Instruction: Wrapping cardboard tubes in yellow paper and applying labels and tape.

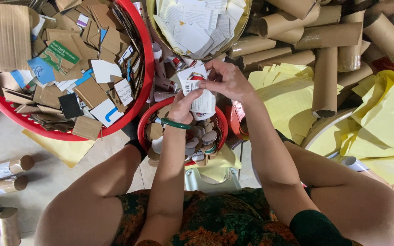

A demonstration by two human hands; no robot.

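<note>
A: What's lying over on the left?

B: Cardboard tubes (3,175) on the floor, near left. Farther back, a big red basket (144,59) w/ flat cardboard scraps (76,54) heaped inside.

A: And in the middle?

B: A small red bowl (144,132) sitting betw. the person's knees, holding round cardboard discs (201,134). Right above it both hands are working on a white printed carton piece (199,91).

A: How are the hands gripping?

B: Left hand (185,105), green bangle (175,123) on the wrist, is curling shut around the piece's lower part from beneath. Right hand (226,82) is pinching the top edge, fingers bent & closed on it. So the piece is sitting in both hands, just over the bowl.

A: Behind them?

B: A gold-rimmed basin (242,23) w/ white paper bits (192,27), far centre.

A: And to the right?

B: Long brown cardboard tubes (324,77) piling up far right, w/ yellow paper sheets (379,132) spreading under & beside them.
</note>
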